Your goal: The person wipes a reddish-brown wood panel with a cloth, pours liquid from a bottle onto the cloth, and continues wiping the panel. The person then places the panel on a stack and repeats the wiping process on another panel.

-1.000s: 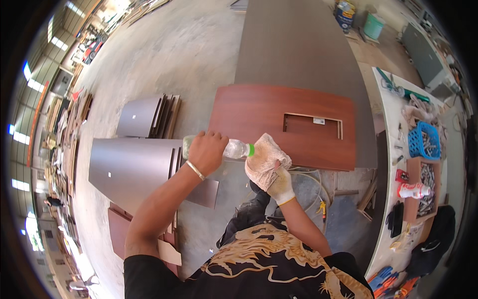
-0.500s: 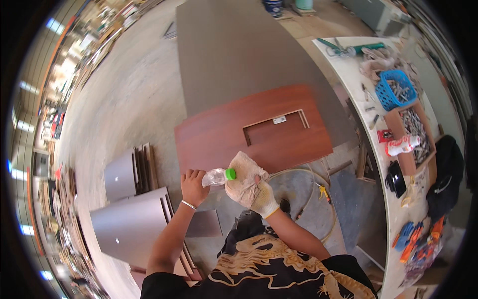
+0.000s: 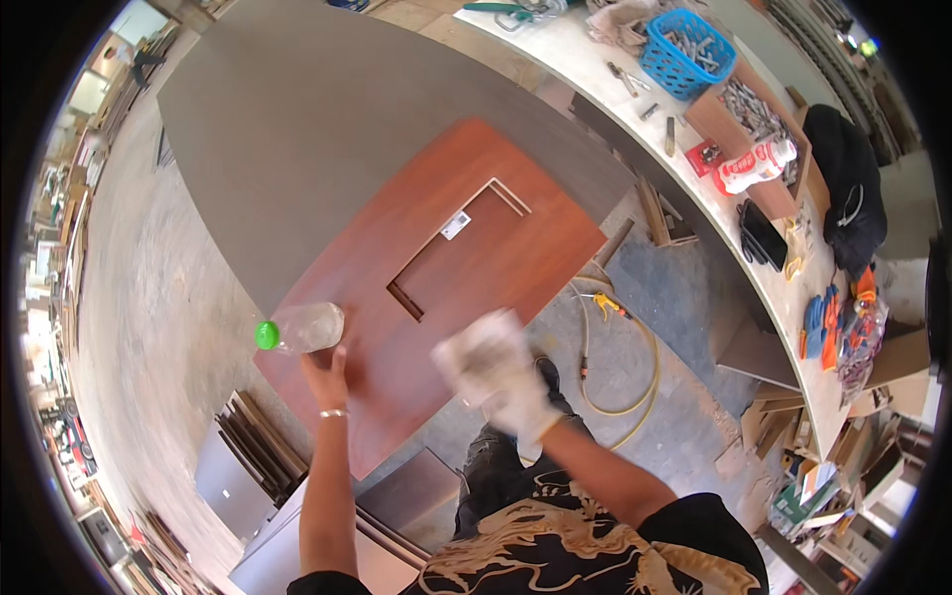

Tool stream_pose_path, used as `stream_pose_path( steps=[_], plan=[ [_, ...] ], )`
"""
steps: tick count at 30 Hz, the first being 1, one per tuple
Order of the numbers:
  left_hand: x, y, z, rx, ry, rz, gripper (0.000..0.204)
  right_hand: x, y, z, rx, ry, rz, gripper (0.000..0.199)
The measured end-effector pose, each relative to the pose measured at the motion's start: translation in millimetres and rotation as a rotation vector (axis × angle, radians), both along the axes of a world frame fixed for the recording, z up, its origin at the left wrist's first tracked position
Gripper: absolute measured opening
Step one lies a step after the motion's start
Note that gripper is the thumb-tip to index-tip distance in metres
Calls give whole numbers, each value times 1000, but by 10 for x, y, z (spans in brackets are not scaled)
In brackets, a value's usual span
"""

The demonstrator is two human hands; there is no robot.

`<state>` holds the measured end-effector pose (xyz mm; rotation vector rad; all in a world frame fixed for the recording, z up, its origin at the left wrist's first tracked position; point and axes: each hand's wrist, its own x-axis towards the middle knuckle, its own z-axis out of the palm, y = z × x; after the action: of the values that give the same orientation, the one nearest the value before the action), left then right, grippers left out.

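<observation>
My left hand, bare with a bracelet at the wrist, is closed on the near side of a clear plastic bottle with a green cap. The bottle is at the left corner of a reddish-brown wood-grain panel, its cap toward the left. Some of the fingers are hidden against it. A white knit glove covers my right hand, which is blurred by motion and grips a pale cloth rag above the panel's near edge. In the panel is a rectangular cutout with a small white label beside it.
Under the panel lies a large grey-brown board. At right, a white table carries a blue basket of metal parts, a white-and-red bottle and gloves. A yellow hose loops on the floor; boards stack at lower left.
My left hand has carried the bottle left and forward, away from the rag, to the panel's left corner. My right hand stays near the front edge with the rag. The view has turned right.
</observation>
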<state>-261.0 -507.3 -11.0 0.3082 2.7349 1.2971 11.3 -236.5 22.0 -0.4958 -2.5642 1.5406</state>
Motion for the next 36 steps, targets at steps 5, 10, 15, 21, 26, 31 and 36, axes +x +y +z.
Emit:
stream_pose_path(
  steps=[5,10,15,21,26,31,36],
  plan=[
    [522,33,-118,-534,204,-111,73,-45,-1447,-464,-418,269,157,43],
    [646,-26,-57,-668,343,-125,67,-1,623,-515,339,55,-313,59],
    [661,272,-85,-761,262,-40,70,-163,2239,-464,548,-48,-640,49],
    [811,659,-104,-839,270,14,72,-133,2016,-504,685,-168,-467,53],
    [813,775,-89,-807,252,2,75,-1370,2521,-277,748,-184,-429,53],
    [860,621,-41,-815,259,40,78,-767,2349,-450,778,-389,-390,51],
    [827,727,-14,-804,241,1,78,-1531,2437,-312,772,-441,-463,49]
  ],
)
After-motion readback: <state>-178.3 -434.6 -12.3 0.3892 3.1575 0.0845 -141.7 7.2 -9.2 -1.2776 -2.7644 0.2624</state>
